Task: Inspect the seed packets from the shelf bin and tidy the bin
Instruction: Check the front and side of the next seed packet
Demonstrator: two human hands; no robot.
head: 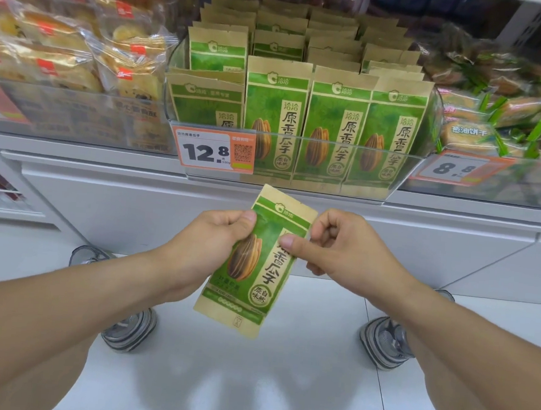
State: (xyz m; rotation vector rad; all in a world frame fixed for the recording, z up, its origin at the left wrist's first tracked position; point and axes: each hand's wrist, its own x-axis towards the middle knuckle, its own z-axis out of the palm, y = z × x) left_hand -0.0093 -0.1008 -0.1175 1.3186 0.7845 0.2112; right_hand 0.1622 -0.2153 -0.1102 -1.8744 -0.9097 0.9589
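Nearest, the left hand (209, 242) and right hand (331, 242) held one seed packet (259, 262) between them, front side up and tilted, fingers and thumbs pinching its two long edges below the shelf. This looked like the inspecting step. Beyond, the clear shelf bin (298, 161) held more packets; one at front left (206, 99) sat lower and askew. Next, the held packet probably needed turning over, or returning upright into that front-left gap.
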